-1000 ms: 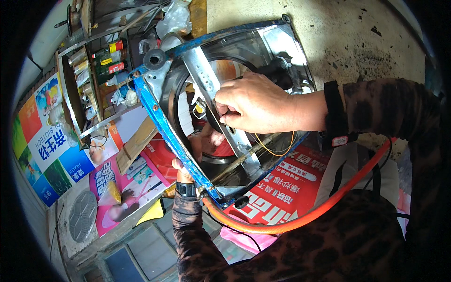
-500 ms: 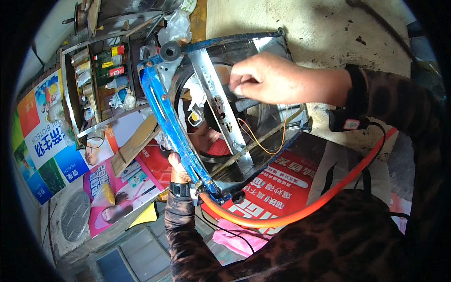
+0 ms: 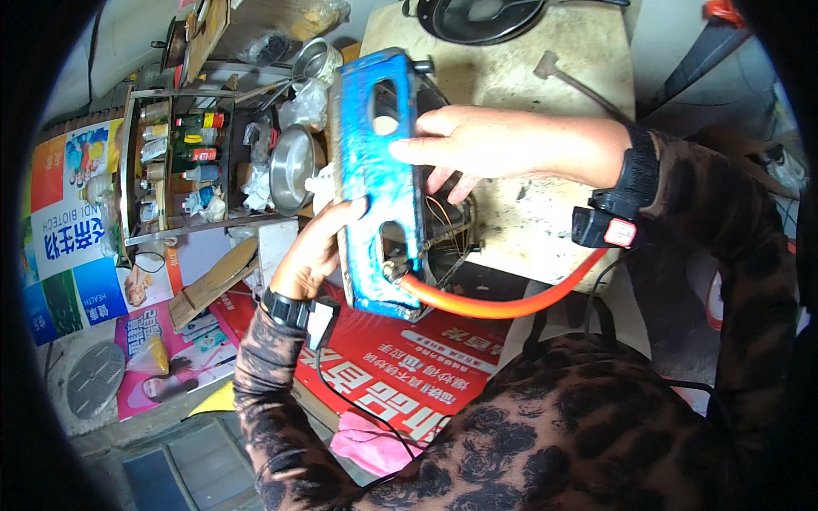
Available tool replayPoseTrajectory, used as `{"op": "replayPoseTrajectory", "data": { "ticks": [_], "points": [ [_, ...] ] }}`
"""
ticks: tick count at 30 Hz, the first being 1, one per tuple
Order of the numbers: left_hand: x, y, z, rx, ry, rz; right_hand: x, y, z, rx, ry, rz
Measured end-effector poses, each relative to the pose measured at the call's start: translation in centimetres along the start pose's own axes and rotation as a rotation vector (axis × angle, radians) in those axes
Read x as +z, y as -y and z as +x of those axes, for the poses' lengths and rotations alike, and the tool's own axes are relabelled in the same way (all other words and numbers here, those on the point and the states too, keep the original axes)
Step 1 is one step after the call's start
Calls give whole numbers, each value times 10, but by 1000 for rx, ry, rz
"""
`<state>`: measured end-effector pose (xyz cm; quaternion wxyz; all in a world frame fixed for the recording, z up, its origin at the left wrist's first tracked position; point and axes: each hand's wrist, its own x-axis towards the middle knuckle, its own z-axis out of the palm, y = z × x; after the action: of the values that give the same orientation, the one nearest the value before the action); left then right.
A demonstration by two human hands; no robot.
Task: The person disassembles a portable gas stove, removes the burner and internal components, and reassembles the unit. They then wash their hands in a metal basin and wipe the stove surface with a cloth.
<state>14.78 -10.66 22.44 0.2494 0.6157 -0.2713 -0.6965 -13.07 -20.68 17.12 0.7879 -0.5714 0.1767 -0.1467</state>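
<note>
A gas stove body (image 3: pixel 400 170) is held up on its side, its worn blue panel with two oval holes facing me. An orange hose (image 3: pixel 503 304) joins it near the lower end and curves right. My left hand (image 3: pixel 311 251) grips the left edge of the panel, with the thumb on the blue face. At the opposite edge is my right hand (image 3: pixel 490 145). Its thumb lies on the blue face, and the other fingers bend past the edge, partly hidden. Thin yellow-orange wires (image 3: pixel 449 223) show beside the panel. Most of the inside is hidden behind it.
A pale worn table (image 3: pixel 537 213) bears a black pan (image 3: pixel 477 21) at the back and a hammer-like tool (image 3: pixel 579 85). To the left stand a rack of bottles (image 3: pixel 183 162) and a metal bowl (image 3: pixel 296 170). A red printed box (image 3: pixel 392 358) and pink cloth (image 3: pixel 375 443) lie nearer.
The gas stove has been turned so its blue panel faces me, and the open inside is hidden. My right hand has moved from above the inside to the panel's edge. The view has shifted.
</note>
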Motion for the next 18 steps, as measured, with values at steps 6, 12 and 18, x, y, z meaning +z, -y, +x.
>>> {"op": "replayPoseTrajectory", "data": {
  "ticks": [6, 12, 18],
  "points": [
    [120, -22, 28, -101, 108, 395, -32, -12, -78, 144, -80, 93],
    [220, 33, 66, 15, 94, 443, -50, -59, -156, 303, -242, 16],
    [298, 103, 100, -36, -408, 1339, -67, -127, -202, 518, -353, 217]
  ]
}}
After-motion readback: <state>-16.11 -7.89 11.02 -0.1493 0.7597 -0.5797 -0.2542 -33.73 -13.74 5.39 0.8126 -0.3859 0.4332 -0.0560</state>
